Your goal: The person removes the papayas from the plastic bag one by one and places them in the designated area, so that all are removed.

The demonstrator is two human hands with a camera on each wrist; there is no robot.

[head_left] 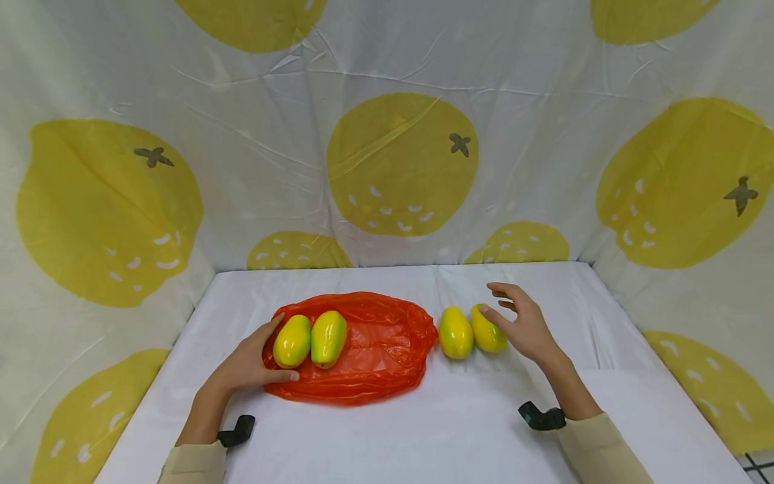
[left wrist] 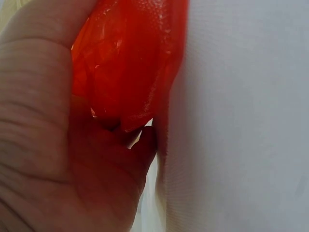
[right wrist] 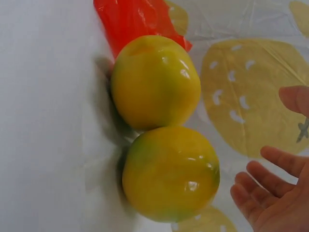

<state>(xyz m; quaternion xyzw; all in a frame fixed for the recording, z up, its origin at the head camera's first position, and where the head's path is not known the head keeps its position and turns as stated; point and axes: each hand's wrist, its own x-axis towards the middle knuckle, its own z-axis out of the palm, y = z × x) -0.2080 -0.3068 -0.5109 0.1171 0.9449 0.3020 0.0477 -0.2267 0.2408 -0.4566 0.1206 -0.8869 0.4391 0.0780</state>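
Note:
A red plastic bag (head_left: 377, 343) lies spread on the white table. Two glossy yellow-green oval fruits (head_left: 329, 339) rest at its left end; whether they lie in its mouth or on top, I cannot tell. My left hand (head_left: 244, 359) grips the bag's left end, thumb at the front and fingers behind, with red plastic between them in the left wrist view. Right of the bag, two more such fruits sit side by side, touching: a nearer-to-bag fruit (right wrist: 155, 83) and an outer fruit (right wrist: 170, 174). My right hand (head_left: 521, 323) hovers beside the outer one, fingers spread, holding nothing.
The white tabletop (head_left: 387, 437) is bounded at the back and sides by hanging cloth (head_left: 514, 181) printed with big yellow lemons. A dark wrist mount (head_left: 541, 417) juts from the right forearm, and another mount (head_left: 237, 430) from the left.

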